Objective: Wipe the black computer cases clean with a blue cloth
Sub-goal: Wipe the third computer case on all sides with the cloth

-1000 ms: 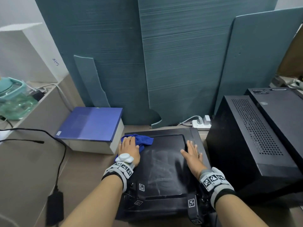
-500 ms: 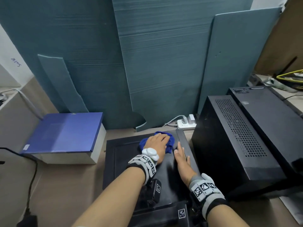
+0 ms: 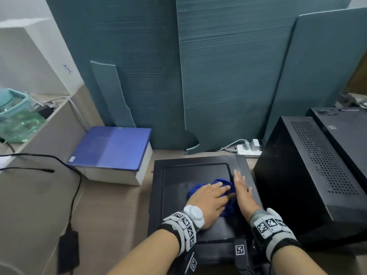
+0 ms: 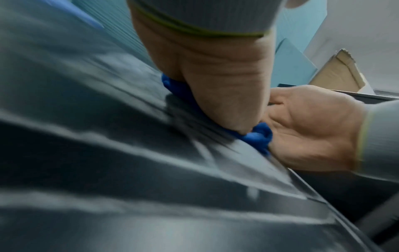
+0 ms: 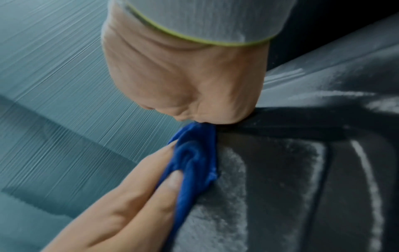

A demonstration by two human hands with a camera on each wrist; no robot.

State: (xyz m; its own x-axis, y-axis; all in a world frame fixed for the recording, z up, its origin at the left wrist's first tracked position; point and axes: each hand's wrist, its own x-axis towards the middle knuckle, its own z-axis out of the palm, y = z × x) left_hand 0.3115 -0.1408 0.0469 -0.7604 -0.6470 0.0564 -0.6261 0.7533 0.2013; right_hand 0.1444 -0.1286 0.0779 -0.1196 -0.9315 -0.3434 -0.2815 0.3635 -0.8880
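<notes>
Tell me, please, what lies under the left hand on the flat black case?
A bunched blue cloth lies under the left hand, pressed onto the flat black case. The hand covers most of it.

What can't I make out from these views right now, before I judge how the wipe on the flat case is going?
- Blue cloth: mostly hidden under the left hand in the head view.
- Flat black case: its near end is covered by both forearms and wrist rigs; dust left there can't be judged.
- Left wrist view: motion-blurred, case surface unreadable.
- Right hand: palm contact hidden; wrist view shows only its heel.
- Upright case: label too small.
</notes>
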